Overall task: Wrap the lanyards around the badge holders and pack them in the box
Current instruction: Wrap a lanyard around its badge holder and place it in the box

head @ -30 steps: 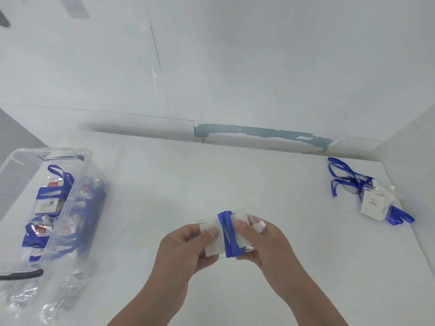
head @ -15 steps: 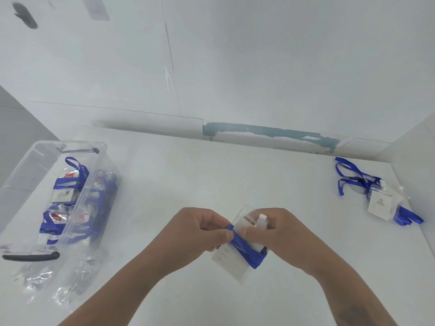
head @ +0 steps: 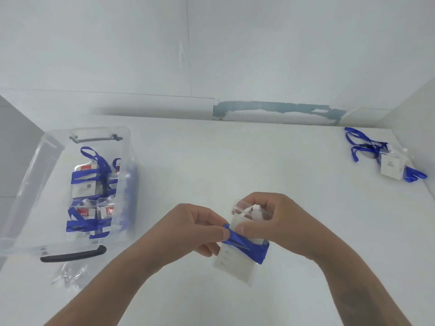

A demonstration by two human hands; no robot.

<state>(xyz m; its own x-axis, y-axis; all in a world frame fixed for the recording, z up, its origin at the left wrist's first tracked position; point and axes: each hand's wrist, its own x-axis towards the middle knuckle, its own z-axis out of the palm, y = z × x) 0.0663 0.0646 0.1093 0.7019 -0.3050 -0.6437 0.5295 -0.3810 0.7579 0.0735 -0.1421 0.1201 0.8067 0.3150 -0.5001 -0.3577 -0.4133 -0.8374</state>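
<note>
Both hands, left hand (head: 200,228) and right hand (head: 270,222), pinch a blue lanyard (head: 244,245) seemingly wound round a badge holder (head: 235,264); a slackened grip could unwind it.

1. The holder (head: 237,262) upper part is covered by the right hand (head: 277,222); its print is too faint to read.
2. The left hand (head: 193,229) hides the lanyard (head: 244,245) end.
3. Box (head: 30,175), at 9 o'clock: card print blurred; near-left corner cut off.
4. Both forearms leave the frame at 6 o'clock.
</note>
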